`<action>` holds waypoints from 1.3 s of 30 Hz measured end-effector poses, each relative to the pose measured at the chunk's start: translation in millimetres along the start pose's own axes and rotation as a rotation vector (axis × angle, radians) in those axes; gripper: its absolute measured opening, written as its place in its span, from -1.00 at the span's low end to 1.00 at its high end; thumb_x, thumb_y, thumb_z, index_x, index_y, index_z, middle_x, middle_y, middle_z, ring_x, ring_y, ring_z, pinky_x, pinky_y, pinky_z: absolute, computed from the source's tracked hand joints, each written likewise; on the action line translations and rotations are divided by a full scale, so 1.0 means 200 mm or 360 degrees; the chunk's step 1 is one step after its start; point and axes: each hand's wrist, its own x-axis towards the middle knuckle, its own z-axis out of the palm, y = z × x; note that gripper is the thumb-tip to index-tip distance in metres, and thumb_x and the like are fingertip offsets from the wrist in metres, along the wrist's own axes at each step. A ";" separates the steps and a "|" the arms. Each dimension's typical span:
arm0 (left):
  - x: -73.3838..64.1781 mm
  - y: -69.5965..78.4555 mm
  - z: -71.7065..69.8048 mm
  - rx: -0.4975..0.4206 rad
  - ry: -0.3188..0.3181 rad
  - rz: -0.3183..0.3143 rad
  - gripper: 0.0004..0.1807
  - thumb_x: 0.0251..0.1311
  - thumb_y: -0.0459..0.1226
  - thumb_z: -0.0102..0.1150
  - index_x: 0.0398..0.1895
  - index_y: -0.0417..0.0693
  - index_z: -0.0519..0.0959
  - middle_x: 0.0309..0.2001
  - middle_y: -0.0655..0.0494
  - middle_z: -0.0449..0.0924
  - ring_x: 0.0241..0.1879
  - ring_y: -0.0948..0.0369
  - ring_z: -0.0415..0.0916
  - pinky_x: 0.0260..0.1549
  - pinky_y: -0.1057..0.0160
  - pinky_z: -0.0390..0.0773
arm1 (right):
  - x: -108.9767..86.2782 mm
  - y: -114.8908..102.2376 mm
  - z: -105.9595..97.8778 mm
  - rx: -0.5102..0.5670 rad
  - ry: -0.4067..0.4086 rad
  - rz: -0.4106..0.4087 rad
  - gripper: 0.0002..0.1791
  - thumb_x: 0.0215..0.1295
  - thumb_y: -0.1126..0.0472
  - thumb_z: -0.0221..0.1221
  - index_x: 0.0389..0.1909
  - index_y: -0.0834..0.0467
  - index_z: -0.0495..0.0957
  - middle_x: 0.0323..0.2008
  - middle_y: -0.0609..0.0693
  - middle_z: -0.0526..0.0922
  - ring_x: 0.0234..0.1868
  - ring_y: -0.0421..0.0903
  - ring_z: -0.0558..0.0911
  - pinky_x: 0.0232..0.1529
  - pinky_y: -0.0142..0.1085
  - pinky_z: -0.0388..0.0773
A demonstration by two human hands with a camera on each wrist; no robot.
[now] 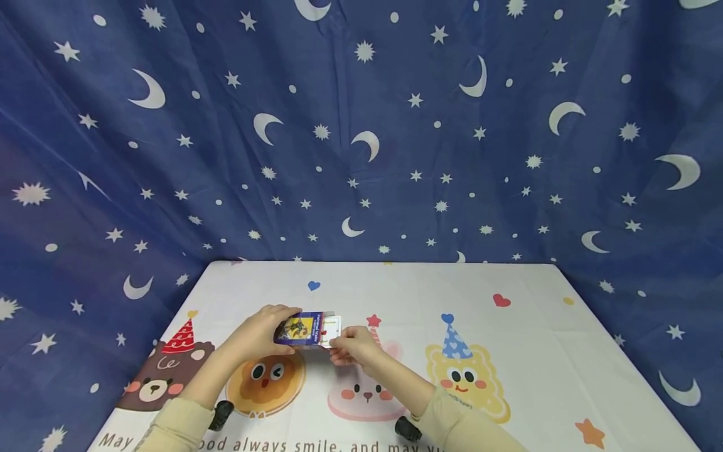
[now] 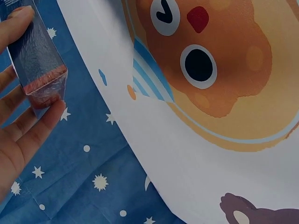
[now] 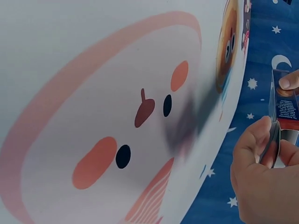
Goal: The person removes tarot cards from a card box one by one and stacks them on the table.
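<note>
My left hand point(image 1: 258, 333) grips a dark blue card box point(image 1: 298, 328) with a yellow picture on its front, held over the table. Clear plastic wrap shows around the red-banded end of the box point(image 2: 39, 60) in the left wrist view. From the box's right end juts a white card point(image 1: 331, 330) with small red and yellow marks. Thumb and fingers of my right hand point(image 1: 357, 345) pinch it at its outer edge. In the right wrist view, the right hand point(image 3: 264, 172) holds a thin, dark-edged piece right at the box's end.
A white tablecloth point(image 1: 536, 351) printed with cartoon faces, hearts and lettering covers the table. Behind and beside it hangs a blue curtain point(image 1: 395, 207) with moons and stars. Black wrist devices point(image 1: 222, 415) sit by both sleeves.
</note>
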 end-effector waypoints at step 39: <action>-0.07 -0.07 -0.02 -0.0013 0.0017 -0.0103 -0.18 -0.21 -0.14 0.52 0.22 -0.11 0.42 0.11 -0.13 0.52 0.10 -0.08 0.43 0.07 -0.17 0.48 | -0.04 -0.02 -0.23 0.0180 -0.0107 0.0046 -0.94 0.20 0.36 0.07 -0.35 0.30 0.43 -0.57 0.00 0.70 -0.53 -0.22 0.69 -0.40 -0.41 0.67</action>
